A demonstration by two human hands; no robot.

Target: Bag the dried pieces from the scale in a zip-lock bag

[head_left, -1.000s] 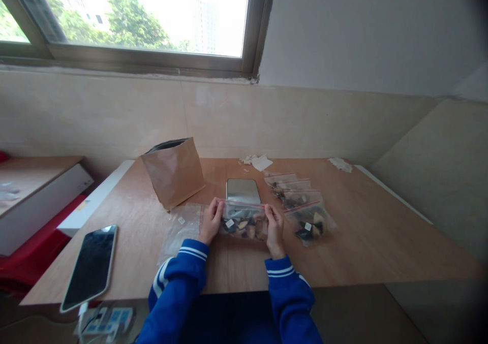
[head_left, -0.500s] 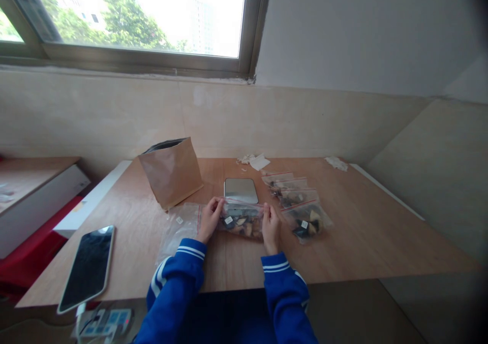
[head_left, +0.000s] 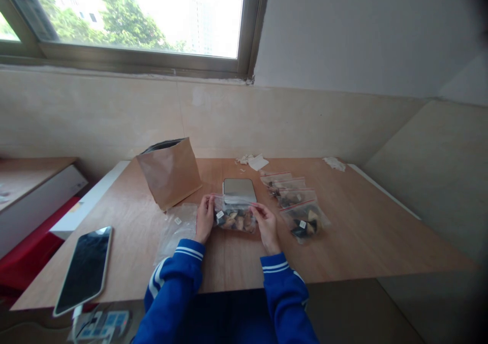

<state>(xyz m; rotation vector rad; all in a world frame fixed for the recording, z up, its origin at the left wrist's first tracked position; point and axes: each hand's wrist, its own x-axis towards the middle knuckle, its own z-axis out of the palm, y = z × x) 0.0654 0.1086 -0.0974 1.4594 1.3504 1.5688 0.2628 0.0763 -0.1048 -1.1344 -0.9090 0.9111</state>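
Between my hands is a clear zip-lock bag (head_left: 235, 220) with brown and dark dried pieces and a small white label inside. My left hand (head_left: 206, 218) grips its left edge near the top. Thumb and fingers of my right hand (head_left: 266, 225) pinch the upper right corner by the red zip line. Just behind the bag lies a flat scale (head_left: 239, 189) with a metal top, its front partly hidden by the bag. Several filled zip-lock bags (head_left: 304, 221) lie in a row to the right. Flat, clear empty bags (head_left: 176, 229) lie beside my left hand.
An open brown paper bag (head_left: 171, 174) stands at the back left. A tablet (head_left: 84, 265) with a cable plugged in lies at the table's front left, above a power strip (head_left: 104, 325). Paper scraps (head_left: 257, 162) lie along the back, and another scrap (head_left: 334, 163) lies at the far right.
The held bag has shifted slightly left and up. My right hand has moved from the bag's right side to pinch its top right corner, and my left hand has moved a little left.
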